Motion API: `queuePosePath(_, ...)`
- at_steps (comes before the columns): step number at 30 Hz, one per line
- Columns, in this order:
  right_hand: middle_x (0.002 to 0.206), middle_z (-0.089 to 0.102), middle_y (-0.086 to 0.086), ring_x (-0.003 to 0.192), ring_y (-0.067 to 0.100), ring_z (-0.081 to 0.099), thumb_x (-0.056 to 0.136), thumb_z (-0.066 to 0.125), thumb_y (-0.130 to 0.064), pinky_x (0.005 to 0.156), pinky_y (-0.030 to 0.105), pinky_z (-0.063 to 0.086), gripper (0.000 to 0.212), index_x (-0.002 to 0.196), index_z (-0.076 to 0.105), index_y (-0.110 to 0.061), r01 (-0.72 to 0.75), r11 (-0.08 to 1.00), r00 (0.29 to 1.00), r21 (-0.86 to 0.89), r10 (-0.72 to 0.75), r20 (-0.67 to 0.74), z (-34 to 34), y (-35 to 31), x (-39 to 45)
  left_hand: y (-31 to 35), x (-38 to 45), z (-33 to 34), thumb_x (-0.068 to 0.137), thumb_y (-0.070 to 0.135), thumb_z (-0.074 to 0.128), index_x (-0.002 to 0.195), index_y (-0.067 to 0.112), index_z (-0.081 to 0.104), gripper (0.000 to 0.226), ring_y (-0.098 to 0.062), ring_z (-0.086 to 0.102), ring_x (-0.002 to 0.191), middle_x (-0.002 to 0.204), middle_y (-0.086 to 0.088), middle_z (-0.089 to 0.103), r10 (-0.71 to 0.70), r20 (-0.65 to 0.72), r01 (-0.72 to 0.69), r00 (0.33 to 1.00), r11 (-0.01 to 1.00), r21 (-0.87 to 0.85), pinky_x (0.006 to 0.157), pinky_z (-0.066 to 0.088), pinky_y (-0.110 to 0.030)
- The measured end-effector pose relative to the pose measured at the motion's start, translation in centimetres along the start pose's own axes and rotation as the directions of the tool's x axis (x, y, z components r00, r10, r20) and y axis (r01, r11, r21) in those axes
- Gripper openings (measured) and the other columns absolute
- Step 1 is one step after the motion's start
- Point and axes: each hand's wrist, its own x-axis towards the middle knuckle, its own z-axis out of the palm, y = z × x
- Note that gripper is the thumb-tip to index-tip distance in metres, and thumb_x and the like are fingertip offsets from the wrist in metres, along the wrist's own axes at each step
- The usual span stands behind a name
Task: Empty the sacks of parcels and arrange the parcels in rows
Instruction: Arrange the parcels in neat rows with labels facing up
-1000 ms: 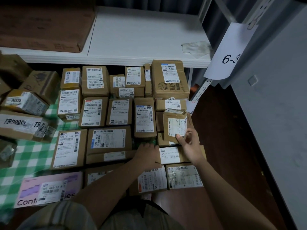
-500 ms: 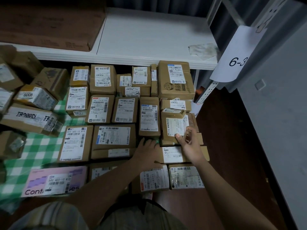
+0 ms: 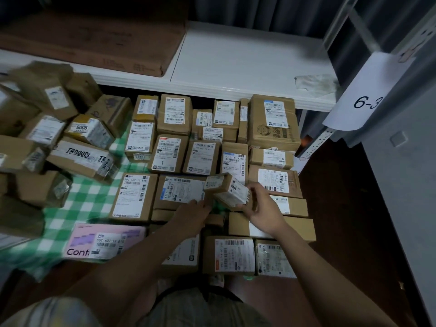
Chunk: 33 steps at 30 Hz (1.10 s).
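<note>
Brown cardboard parcels with white labels lie in rows [image 3: 203,159] on a green checked cloth [image 3: 77,206] on the floor. My right hand [image 3: 262,204] grips a small brown parcel [image 3: 227,188], tilted and lifted just above the rows. My left hand [image 3: 194,210] rests on the parcels beside it, fingers apart, at the edge of a flat labelled box [image 3: 180,192]. A loose heap of unsorted parcels [image 3: 54,138] lies at the left. A pink flat parcel [image 3: 103,241] lies in the near row.
A white shelf [image 3: 236,64] hangs low over the back row, with a large flat brown carton [image 3: 94,41] and a crumpled rag [image 3: 315,82] on it. A paper sign marked 6-3 [image 3: 363,95] hangs on the rack upright at right. Dark floor [image 3: 342,220] lies to the right.
My right hand has lifted the small parcel off the stack at the right and carried it left, tilting it. The left hand slid slightly left. The camera view has swung to the left.
</note>
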Motion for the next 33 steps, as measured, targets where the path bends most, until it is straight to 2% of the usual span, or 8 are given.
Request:
queuePosePath(5,0.135,0.048,0.004,0.117,0.021,0.051,0.088,0.069,-0.030,0.076,0.022,0.034,0.055,0.134,0.040,-0.017,0.071,0.983,0.995,-0.171,-0.059,0.075,0.0,-0.2,1.0,-0.3,-0.1,-0.1,0.096,0.024,0.052,0.134,0.010,0.047,0.041,-0.026,0.050,0.114,0.132,-0.010,0.049,0.045,0.015,-0.045,0.999,0.999,0.029,0.079,0.043,-0.033)
queuePosePath(10,0.133,0.050,0.006,0.117,0.024,0.051,0.087,0.070,-0.030,0.077,0.024,0.035,0.059,0.136,0.040,-0.017,0.141,0.947,0.986,-0.290,-0.107,0.130,-0.5,-0.2,1.3,-0.7,0.0,0.1,0.096,0.030,0.053,0.131,0.012,0.052,0.039,-0.025,0.048,0.115,0.132,-0.008,0.049,0.056,0.048,-0.055,0.997,0.998,-0.016,0.080,0.041,-0.032)
queuePosePath(14,0.136,0.049,0.007,0.124,0.027,0.047,0.087,0.069,-0.027,0.087,0.030,0.039,0.060,0.138,0.041,-0.015,0.175,0.903,0.979,-0.392,-0.116,0.169,-0.7,-0.2,1.3,-1.5,0.3,0.2,0.095,0.041,0.054,0.133,0.012,0.053,0.047,-0.022,0.048,0.115,0.133,-0.006,0.050,0.048,0.070,-0.036,0.996,0.986,-0.161,0.082,0.040,-0.030)
queuePosePath(17,0.140,0.045,0.005,0.127,0.026,0.042,0.085,0.068,-0.024,0.090,0.033,0.042,0.063,0.141,0.040,-0.017,0.162,0.868,0.979,-0.470,-0.081,0.188,-0.2,-0.4,1.4,-2.3,0.2,0.3,0.092,0.051,0.055,0.128,0.013,0.056,0.053,-0.020,0.055,0.106,0.120,-0.007,0.057,0.004,0.099,0.029,0.995,0.945,-0.326,0.075,0.039,-0.026)
queuePosePath(22,0.140,0.045,0.003,0.128,0.025,0.042,0.085,0.069,-0.022,0.083,0.034,0.045,0.063,0.140,0.040,-0.018,0.081,0.913,0.986,-0.401,-0.016,0.165,0.3,-0.5,1.5,-2.9,0.3,0.0,0.092,0.058,0.048,0.103,0.014,0.066,0.049,-0.017,0.058,0.085,0.094,-0.002,0.060,-0.098,0.085,0.128,0.992,0.832,-0.540,0.067,0.043,-0.028)
queuePosePath(24,0.138,0.047,0.005,0.128,0.026,0.041,0.083,0.071,-0.023,0.085,0.032,0.043,0.062,0.138,0.042,-0.016,0.080,0.914,0.987,-0.398,-0.016,0.161,0.2,-0.4,1.6,-2.8,0.5,-0.4,0.094,0.055,0.047,0.103,0.013,0.061,0.046,-0.018,0.055,0.088,0.097,-0.004,0.057,-0.125,0.066,0.141,0.990,0.836,-0.531,0.069,0.043,-0.030)
queuePosePath(28,0.135,0.050,0.008,0.131,0.028,0.037,0.082,0.073,-0.025,0.097,0.031,0.036,0.063,0.137,0.044,-0.014,0.061,0.916,0.990,-0.396,-0.006,0.140,0.4,-0.4,1.7,-2.7,1.1,-0.7,0.091,0.053,0.055,0.095,0.015,0.050,0.039,-0.018,0.051,0.084,0.089,0.000,0.051,-0.154,0.071,0.167,0.985,0.806,-0.568,0.059,0.033,-0.026)
queuePosePath(33,0.133,0.051,0.010,0.125,0.028,0.041,0.081,0.075,-0.024,0.093,0.029,0.035,0.061,0.134,0.047,-0.013,0.048,0.931,0.993,-0.362,-0.005,0.120,0.9,-0.5,1.6,-2.0,1.5,-1.0,0.083,0.046,0.069,0.103,0.015,0.042,0.045,-0.018,0.056,0.092,0.106,-0.004,0.057,-0.187,0.063,0.176,0.980,0.686,-0.706,0.066,0.041,-0.027)
